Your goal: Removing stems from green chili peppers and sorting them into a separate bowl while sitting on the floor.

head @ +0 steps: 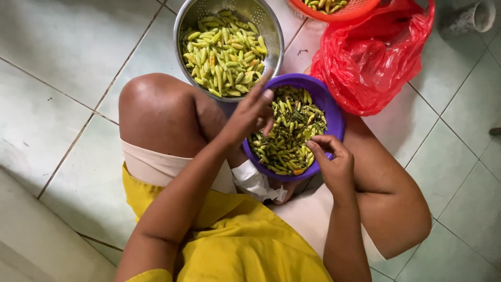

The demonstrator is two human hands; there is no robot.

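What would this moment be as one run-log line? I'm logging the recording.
left hand: over round purple plastic bowl of green chillies | right hand: pinching at bowl rim | round steel colander: pale chillies | red plastic bag: beside

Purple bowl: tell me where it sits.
In the head view, the purple bowl sits centre, between the person's knees, below the metal colander and left of the red bag.

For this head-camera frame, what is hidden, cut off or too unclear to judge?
- Orange basket: cut off by the top edge; only its lower rim and a few chilies show.
- Right hand: fingers pinched over the purple bowl; what they hold is too small to tell.
- Left hand: covers part of the purple bowl and the metal colander's near rim; whether it holds a chili is hidden.
- Cup: partly cut off at the top right.
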